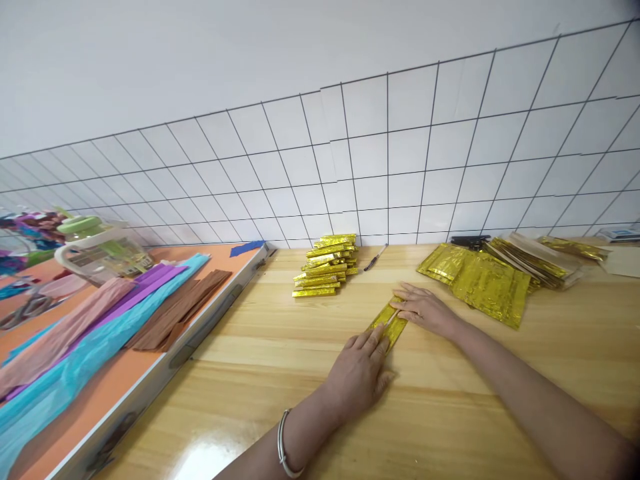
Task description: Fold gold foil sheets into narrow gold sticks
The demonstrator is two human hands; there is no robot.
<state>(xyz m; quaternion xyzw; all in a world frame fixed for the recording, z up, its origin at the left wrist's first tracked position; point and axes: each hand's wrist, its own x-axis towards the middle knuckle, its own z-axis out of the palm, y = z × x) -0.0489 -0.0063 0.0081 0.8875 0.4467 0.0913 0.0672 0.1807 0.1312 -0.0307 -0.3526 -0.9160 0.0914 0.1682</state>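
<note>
A gold foil paper strip (397, 329) lies slantwise on the wooden table in front of me, its long edges folded in toward a seam along the middle. My left hand (357, 377) rests on its near end, fingers stretched out and pressing down. On the far end lie the extended fingers of my right hand (425, 310). Both palms face down, and part of the strip is hidden under the fingers. Beyond my hands is a pile of narrow folded gold strips (327, 263). Right of my right hand, flat gold foil sheets (493, 283) overlap in a spread.
A pen (375, 258) lies near the tiled wall (410, 153). Behind the foil sheets are a black object (470, 242) and a stack of papers (535, 260). On the orange-topped table (145, 363) at left lie coloured crepe paper strips (95, 340), scissors (23, 310) and a green-lidded container (87, 243).
</note>
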